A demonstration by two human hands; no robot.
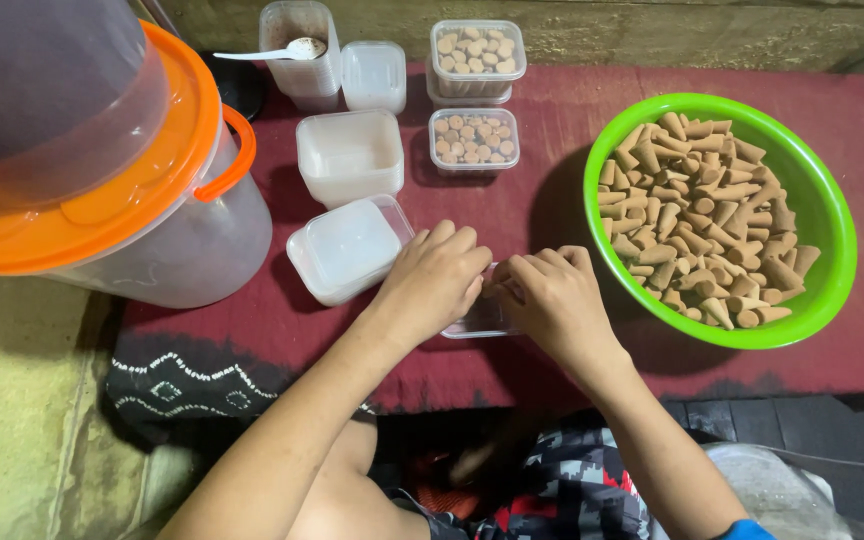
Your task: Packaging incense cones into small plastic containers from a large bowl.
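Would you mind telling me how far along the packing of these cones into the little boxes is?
Done: two clear boxes at the back are full of cones. In hand: the left hand and right hand work over a small clear box, its contents hidden. Left: the green bowl is heaped with loose cones, and three white containers look unfilled.

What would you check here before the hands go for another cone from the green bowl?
1. Small clear box sits under both hands: ok.
2. Left hand on the box: ok.
3. Right hand free of cones: cannot tell, fingers curled.
4. Green bowl beside the right hand and stocked with cones: ok.
5. Room left in the box: cannot tell, hands cover it.
6. Filled boxes set apart at the back: ok.
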